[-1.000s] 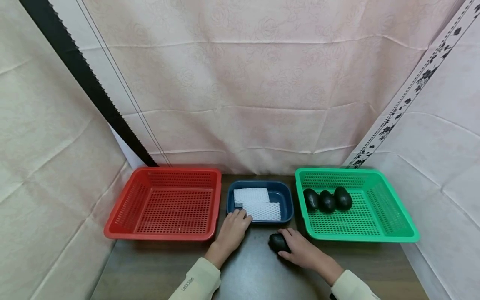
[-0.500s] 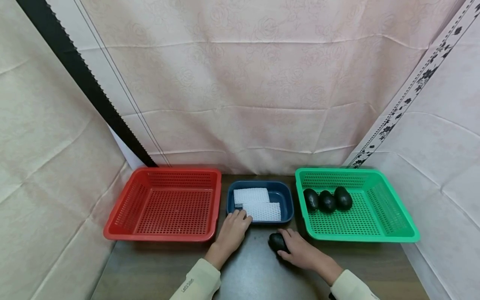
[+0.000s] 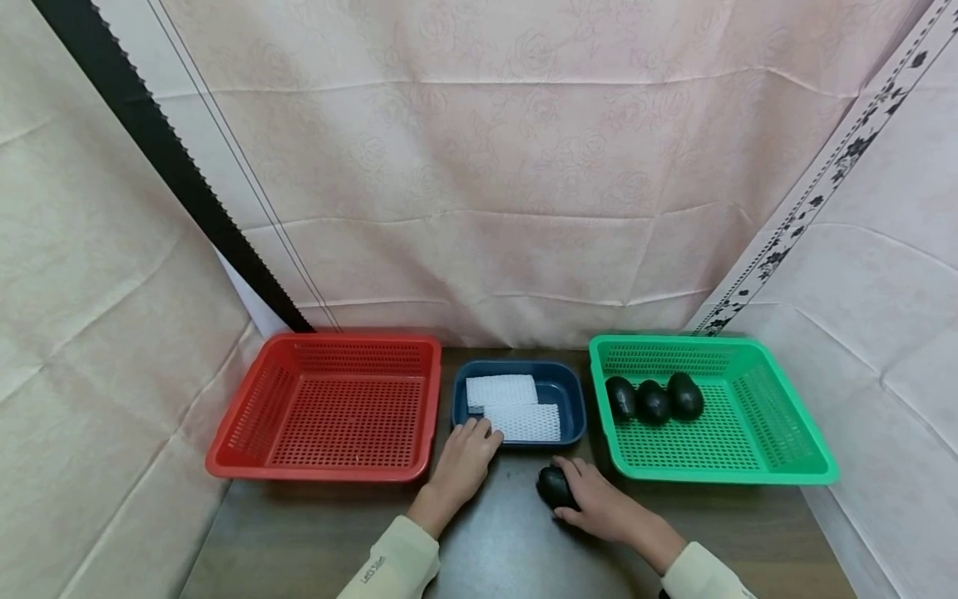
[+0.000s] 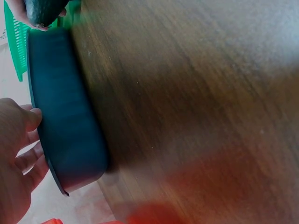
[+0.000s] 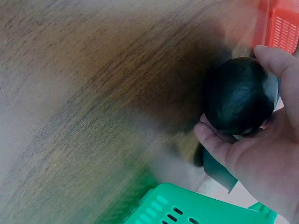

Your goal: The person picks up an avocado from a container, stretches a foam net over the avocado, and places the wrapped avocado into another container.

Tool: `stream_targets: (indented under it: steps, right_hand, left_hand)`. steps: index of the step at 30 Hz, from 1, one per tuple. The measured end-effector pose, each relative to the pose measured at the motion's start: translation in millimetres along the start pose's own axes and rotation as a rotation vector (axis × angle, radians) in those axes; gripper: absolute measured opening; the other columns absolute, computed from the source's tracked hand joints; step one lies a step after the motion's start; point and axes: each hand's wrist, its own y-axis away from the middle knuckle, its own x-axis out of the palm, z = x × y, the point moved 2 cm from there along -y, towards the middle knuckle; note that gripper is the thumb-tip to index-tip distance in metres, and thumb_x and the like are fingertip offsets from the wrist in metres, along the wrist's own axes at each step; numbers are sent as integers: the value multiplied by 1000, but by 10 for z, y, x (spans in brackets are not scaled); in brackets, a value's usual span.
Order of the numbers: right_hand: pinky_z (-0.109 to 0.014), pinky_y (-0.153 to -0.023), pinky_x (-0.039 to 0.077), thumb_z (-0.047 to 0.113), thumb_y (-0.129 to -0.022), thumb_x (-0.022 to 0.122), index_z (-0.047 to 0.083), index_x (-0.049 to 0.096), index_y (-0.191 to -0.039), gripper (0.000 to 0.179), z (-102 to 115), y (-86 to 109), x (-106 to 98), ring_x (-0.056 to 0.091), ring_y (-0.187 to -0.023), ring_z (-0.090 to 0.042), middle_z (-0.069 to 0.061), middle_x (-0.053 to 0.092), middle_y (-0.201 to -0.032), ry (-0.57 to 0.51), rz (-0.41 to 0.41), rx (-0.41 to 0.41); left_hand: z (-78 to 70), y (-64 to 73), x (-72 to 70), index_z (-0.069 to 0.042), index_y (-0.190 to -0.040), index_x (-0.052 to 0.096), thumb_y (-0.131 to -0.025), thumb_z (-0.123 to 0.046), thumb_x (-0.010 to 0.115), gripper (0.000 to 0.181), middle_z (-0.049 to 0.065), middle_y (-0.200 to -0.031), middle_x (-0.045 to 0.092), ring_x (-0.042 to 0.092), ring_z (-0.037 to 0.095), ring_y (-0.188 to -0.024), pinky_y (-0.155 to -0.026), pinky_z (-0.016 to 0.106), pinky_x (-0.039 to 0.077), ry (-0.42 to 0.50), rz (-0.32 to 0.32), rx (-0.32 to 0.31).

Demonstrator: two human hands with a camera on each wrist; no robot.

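My right hand [image 3: 599, 501] grips a dark avocado [image 3: 556, 487] low over the front of the table, thumb on one side and fingers on the other. My left hand [image 3: 460, 462] is at the front left of a small blue tray [image 3: 576, 395]. Seen from the left wrist, the thumb lies against the outside of the tray's rim [image 4: 44, 144] while the other fingers reach over it, their tips partly hidden. Two stacks of white foam netting [image 3: 503, 389] lie inside the tray, one overlapping the other. Three more avocados [image 3: 653, 403] rest in a green basket [image 3: 793, 433].
To the left of the tray stands a red basket [image 3: 322, 474], with only its perforated floor showing inside. The green basket is on the right. All three stand on a wooden table [image 3: 494, 541], backed and flanked by pale cloth [image 3: 486, 166].
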Motion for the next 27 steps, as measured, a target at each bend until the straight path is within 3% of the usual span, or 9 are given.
stream_targets:
  steps: [16, 27]
  right_hand:
    - [-53, -107, 49, 45, -95, 73, 9, 40, -156, 78, 183, 188, -181, 49, -135, -31, -16, 47, -151, 131, -67, -7]
    - [-52, -106, 49, 39, -95, 75, 7, 44, -152, 73, 309, 286, -319, 51, -132, -33, -17, 50, -148, 204, -130, -122]
  left_hand:
    - [-4, -11, 6, -19, -115, 75, -99, -11, 67, 19, 3, -108, 68, 55, 17, -88, -69, 28, 45, 2, 68, -19]
    - [-4, -13, -11, -17, -113, 75, -98, -10, 69, 18, 4, -107, 68, 54, 17, -87, -69, 28, 45, 17, 53, -21]
